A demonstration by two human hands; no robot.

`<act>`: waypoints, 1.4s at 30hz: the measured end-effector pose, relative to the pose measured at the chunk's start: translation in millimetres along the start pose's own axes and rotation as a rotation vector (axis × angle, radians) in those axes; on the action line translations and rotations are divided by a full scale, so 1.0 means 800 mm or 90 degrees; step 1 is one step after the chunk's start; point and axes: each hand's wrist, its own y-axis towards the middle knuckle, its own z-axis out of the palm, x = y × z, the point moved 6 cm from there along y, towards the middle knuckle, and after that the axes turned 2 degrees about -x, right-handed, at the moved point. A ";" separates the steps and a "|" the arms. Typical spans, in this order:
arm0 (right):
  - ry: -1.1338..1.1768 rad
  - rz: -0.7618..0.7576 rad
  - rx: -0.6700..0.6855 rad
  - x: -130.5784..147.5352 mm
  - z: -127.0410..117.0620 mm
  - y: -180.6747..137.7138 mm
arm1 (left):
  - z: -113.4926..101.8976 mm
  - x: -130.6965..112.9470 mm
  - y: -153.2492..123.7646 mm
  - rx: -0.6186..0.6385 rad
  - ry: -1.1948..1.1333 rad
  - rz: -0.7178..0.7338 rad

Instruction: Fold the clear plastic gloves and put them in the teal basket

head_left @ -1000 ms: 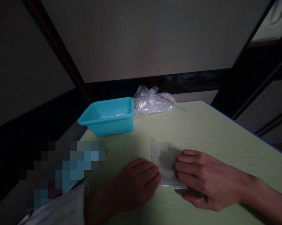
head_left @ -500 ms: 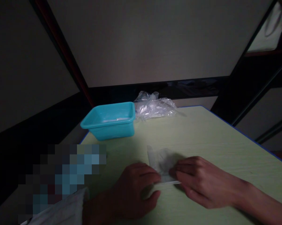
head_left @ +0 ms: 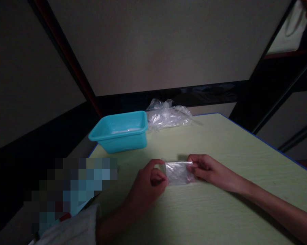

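Two bare hands hold one small, see-through plastic packet (head_left: 178, 173) between them, above or on the near part of the table (head_left: 235, 146); whether it is lifted a little or lies on the surface, I cannot tell. The left hand (head_left: 149, 180) is at the left edge of the packet, with its fingers clamped there: the index fingertip is near the upper corner and the thumb is lower. The right hand (head_left: 207, 170) pinches the opposite edge, its fingers closed on the plastic. Light is shining on the packet's upper edge. Farther back, at the left, stands a turquoise basin (head_left: 124, 144) with something whitish inside, too unclear to name. Just beside it, on its right, lies a crumpled transparent bag (head_left: 167, 117). A pale sleeve (head_left: 71, 229) covers the left forearm partly, while the right forearm is bare.
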 end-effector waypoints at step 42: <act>-0.359 -0.204 -0.303 0.027 -0.009 -0.008 | -0.010 0.008 0.014 0.032 -0.056 -0.196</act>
